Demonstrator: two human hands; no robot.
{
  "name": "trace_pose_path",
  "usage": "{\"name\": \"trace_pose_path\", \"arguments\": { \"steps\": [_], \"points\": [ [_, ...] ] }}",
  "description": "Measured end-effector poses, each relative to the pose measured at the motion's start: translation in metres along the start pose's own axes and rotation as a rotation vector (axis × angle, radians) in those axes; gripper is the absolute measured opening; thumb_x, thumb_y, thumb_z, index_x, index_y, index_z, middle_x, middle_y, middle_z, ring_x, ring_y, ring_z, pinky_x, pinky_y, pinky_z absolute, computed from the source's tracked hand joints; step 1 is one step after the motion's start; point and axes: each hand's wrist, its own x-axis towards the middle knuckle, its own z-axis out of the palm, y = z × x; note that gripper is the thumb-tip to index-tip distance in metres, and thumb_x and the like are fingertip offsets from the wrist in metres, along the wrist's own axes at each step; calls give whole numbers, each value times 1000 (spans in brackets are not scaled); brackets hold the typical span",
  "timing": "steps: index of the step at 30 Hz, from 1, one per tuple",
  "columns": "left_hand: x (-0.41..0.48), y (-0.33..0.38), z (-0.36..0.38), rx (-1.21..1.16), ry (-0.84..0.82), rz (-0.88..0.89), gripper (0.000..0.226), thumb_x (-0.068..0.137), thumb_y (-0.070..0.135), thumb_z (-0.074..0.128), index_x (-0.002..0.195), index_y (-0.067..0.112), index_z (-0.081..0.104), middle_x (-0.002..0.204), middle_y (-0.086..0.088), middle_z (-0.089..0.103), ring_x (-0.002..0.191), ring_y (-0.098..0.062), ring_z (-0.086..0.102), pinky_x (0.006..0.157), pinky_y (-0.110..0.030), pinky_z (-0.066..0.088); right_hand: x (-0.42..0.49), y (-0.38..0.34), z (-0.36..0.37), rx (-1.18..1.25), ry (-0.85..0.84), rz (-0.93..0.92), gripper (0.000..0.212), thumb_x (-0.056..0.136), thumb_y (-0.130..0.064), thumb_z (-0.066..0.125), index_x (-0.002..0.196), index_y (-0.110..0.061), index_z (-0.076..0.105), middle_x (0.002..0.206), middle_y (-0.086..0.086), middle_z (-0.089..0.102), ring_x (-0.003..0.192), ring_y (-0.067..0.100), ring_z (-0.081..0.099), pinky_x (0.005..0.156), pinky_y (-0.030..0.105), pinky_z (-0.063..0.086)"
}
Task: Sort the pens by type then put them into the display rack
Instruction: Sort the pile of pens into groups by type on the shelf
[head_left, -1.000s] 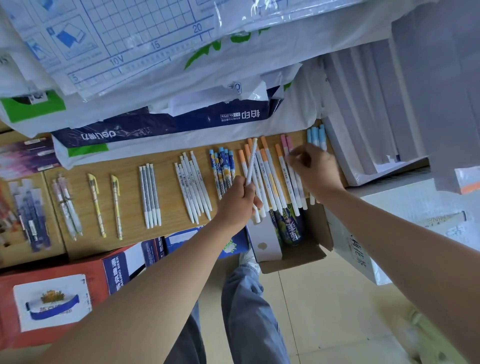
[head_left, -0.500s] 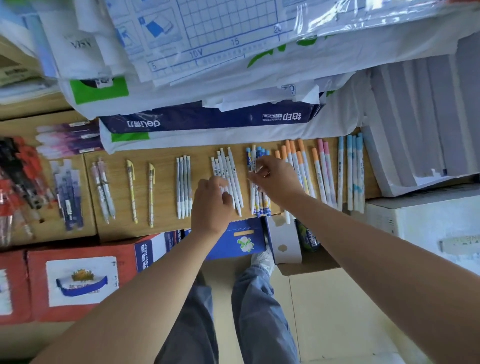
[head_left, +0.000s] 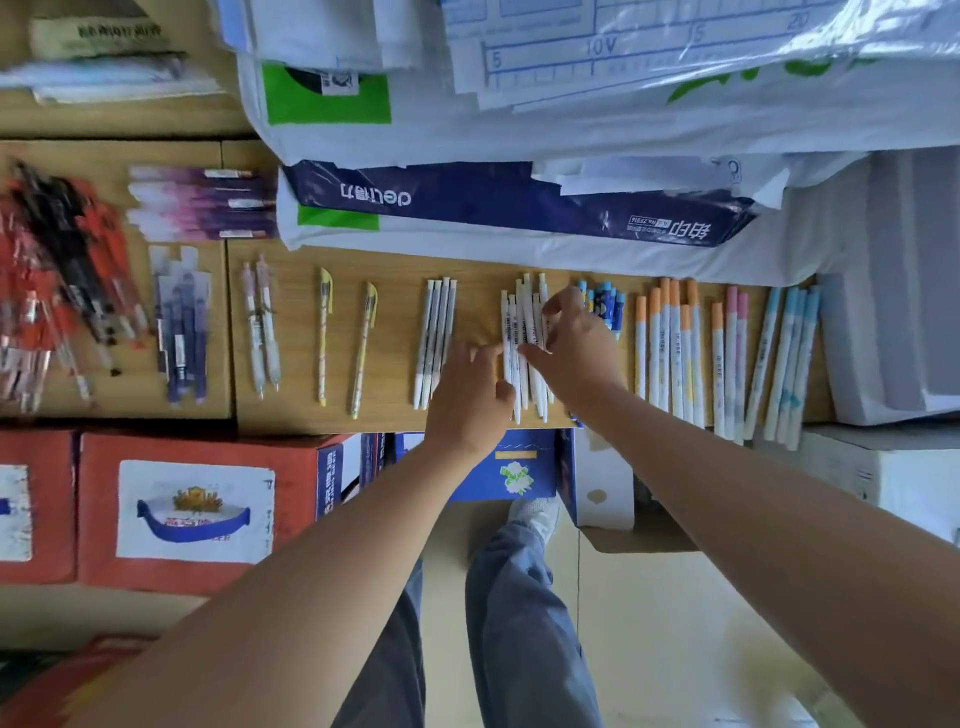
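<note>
Slim white plastic pens (head_left: 524, 343) with printed barrels; orange-capped white pens (head_left: 670, 343); navy-patterned blue pens (head_left: 605, 304); yellow-capped pens (head_left: 324, 332); pale wood-grain tabletop (head_left: 389, 265).

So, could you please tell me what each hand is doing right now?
Left hand: curled against the white pens; grip cannot be told.
Right hand: pinches the white pens.

The right hand (head_left: 571, 353) hides part of the white pens (head_left: 511, 332); red pens (head_left: 31, 312) at left are blurred.

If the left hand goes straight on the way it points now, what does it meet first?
The bunch of white pens just ahead of the left hand; its fingertips seem to touch them already, though depth is unclear.
</note>
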Motion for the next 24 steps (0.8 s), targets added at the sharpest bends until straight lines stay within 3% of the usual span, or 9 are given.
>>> {"name": "trace_pose_path", "arguments": {
  "steps": [5,9,14,18,21,24],
  "points": [
    [-5,-3,-15,-14,4,13,39,94,14,46,133,14,49,133,-9,44,120,-22,48,95,-33,41,-3,-4,-8,9,7,-65,30,86,-25,68,109,-13,51,85,3,64,77,21,61,69,36,51],
    [-21,-16,-43,-111,135,14,31,93,9,49,122,12,57,120,-8,55,106,-22,58,87,-30,46,-6,-33,-11,66,-50,-187,15,90,-18,61,104,-12,60,84,2,66,73,21,63,67,35,53],
    [-38,-69,-89,-120,292,-27,25,93,9,47,114,14,60,101,-1,65,88,-17,60,72,-27,43,-12,-92,7,52,-131,-283,14,94,-20,56,105,-14,62,84,1,67,74,18,63,69,34,53],
    [-46,-136,-131,-78,390,-87,24,90,8,51,110,11,63,100,-6,64,88,-22,61,71,-29,44,-18,-146,46,30,-174,-370,16,92,-18,55,107,-18,62,91,-6,64,76,13,61,70,34,53],
    [-52,-191,-165,6,440,-112,26,85,5,54,108,11,65,101,-10,63,95,-30,57,78,-40,47,-23,-194,85,12,-215,-438,25,90,-18,56,114,-20,61,108,-2,65,86,14,64,77,37,52],
    [-62,-246,-197,98,475,-176,29,82,6,55,110,11,63,111,-12,57,105,-34,49,83,-41,41,-26,-248,128,-13,-240,-501,31,90,-17,57,120,-20,60,119,2,59,97,21,62,80,37,50]
  ]
}}
